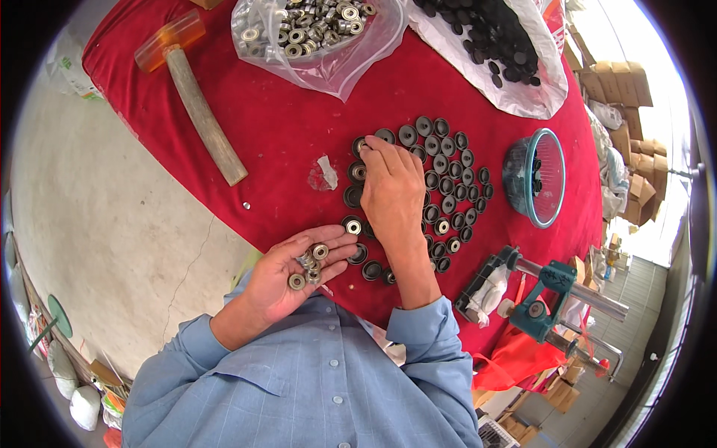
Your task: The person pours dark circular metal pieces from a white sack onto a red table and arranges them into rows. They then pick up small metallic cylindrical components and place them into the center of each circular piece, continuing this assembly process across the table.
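Note:
My left hand (267, 282) is turned palm up and cradles several small metal ball bearings (320, 252). Just past its fingertips, a bearing (352, 226) shows at a black round cup. Over the left side of a spread of black round cups (407, 135), my right hand (396, 193) reaches down with thumb and fingers closed on a bearing (364, 146) at one cup; the fingers partly cover it. Another cup just nearer me has a bearing (358, 172) seated in it. A few cups on the right side also contain bearings (443, 226).
Beyond the cups on the red cloth (284, 149) lie a clear bag of bearings (328, 56) and a white sack of black discs (553, 82). A mallet (202, 112) rests at left. To the right stand a blue-rimmed basket (539, 218) and a green metal press (553, 287).

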`<action>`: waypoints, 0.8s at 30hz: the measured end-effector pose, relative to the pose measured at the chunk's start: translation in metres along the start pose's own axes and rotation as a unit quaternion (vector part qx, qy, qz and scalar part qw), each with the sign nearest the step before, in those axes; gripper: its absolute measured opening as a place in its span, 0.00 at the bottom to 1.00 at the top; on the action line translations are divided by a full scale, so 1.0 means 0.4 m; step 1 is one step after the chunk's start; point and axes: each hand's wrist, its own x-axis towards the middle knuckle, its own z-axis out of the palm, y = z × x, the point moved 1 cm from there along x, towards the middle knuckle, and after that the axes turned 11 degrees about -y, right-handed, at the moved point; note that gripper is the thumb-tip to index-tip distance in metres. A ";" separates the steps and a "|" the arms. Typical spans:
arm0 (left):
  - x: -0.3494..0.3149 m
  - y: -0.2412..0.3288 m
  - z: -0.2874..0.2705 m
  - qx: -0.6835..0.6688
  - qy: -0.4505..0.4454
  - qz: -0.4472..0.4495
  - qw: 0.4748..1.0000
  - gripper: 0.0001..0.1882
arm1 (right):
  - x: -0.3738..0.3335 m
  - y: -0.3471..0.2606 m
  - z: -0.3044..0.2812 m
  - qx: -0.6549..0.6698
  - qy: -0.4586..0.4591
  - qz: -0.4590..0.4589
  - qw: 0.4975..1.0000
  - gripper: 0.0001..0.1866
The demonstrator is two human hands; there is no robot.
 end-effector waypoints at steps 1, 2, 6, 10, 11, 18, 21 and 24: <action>0.000 0.000 -0.001 0.005 -0.001 0.000 1.000 0.28 | -0.005 -0.004 0.000 -0.007 0.004 0.007 1.000 0.14; -0.001 0.000 -0.001 0.010 -0.003 0.000 1.000 0.28 | -0.008 -0.009 0.000 -0.015 0.009 0.014 1.000 0.14; -0.001 0.002 0.003 -0.004 0.003 0.000 1.000 0.28 | -0.021 -0.026 0.007 -0.039 0.028 0.033 0.998 0.15; 0.000 -0.003 0.003 0.006 0.021 0.002 1.000 0.28 | -0.011 -0.047 -0.002 -0.084 -0.002 0.034 0.996 0.16; 0.002 -0.003 0.006 0.015 0.028 0.003 0.999 0.28 | -0.007 -0.044 -0.003 -0.088 -0.003 0.032 0.996 0.16; 0.005 -0.012 0.015 0.038 0.036 0.019 0.998 0.28 | -0.001 -0.040 0.013 -0.111 0.012 0.024 0.993 0.18; 0.005 -0.012 0.007 0.027 0.021 0.034 0.999 0.28 | -0.012 -0.039 -0.002 -0.044 0.009 0.042 0.998 0.19; 0.012 -0.012 0.009 0.016 -0.002 0.042 0.999 0.28 | -0.040 -0.051 -0.075 0.137 0.020 0.086 0.987 0.18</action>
